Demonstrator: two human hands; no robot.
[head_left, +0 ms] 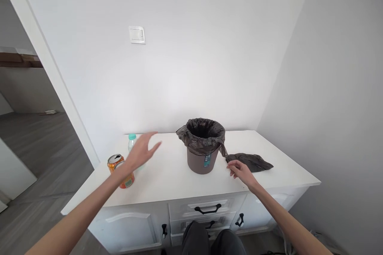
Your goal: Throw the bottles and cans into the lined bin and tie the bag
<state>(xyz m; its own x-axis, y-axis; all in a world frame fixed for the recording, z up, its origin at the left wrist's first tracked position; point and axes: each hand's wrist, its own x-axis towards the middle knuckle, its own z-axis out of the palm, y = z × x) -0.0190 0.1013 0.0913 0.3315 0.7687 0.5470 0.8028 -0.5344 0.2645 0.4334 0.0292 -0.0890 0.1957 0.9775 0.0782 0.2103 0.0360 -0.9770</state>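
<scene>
My left hand is held above the left part of the white cabinet top, thumb and fingers spread, with nothing between them. Partly hidden behind it is a clear bottle with a mint-green cap. Two orange drink cans stand beside the wrist, the nearer one partly covered by my forearm. A brown trash bin stands upright at the middle, a black trash bag folded over its rim. To its right, my right hand hovers at the front edge of a loose black bag, fingers loosely curled and apart.
The white cabinet stands against the wall, with black-handled drawers and doors below. My knees are close to its front. A light switch is on the wall. A doorway opens at the left.
</scene>
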